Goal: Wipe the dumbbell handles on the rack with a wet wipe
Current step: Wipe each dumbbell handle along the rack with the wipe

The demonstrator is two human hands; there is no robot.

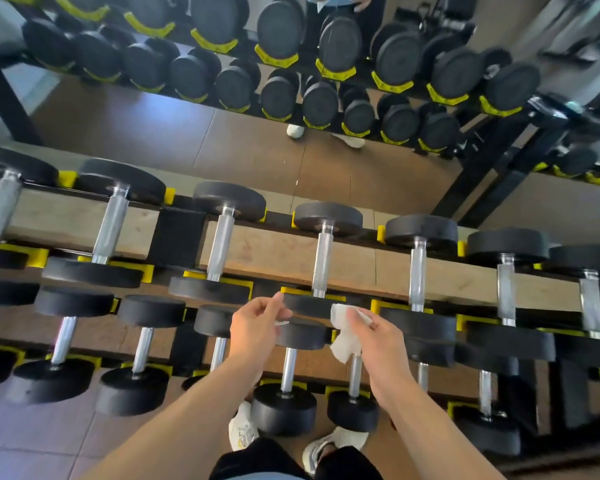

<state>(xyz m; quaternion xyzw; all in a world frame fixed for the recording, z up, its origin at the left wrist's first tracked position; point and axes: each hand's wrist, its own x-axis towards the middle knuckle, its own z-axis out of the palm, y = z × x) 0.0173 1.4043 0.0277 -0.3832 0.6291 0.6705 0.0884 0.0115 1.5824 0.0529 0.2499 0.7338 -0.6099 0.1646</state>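
Note:
A two-tier black rack (181, 233) with yellow cradles carries rows of black dumbbells with silver handles. My right hand (374, 336) grips a crumpled white wet wipe (343, 332) that hangs down over the lower tier, just above one short dumbbell handle (355, 375). My left hand (257, 323) hovers beside it with fingers curled, pinching a small white scrap (282, 322) that may be part of the wipe. The upper-tier handle (321, 261) stands directly beyond both hands, untouched.
A wall mirror (257, 126) behind the rack reflects the dumbbells and the person's shoes. More dumbbells run left and right on both tiers. My own shoes (336, 441) stand on the brown floor close to the rack's lower front edge.

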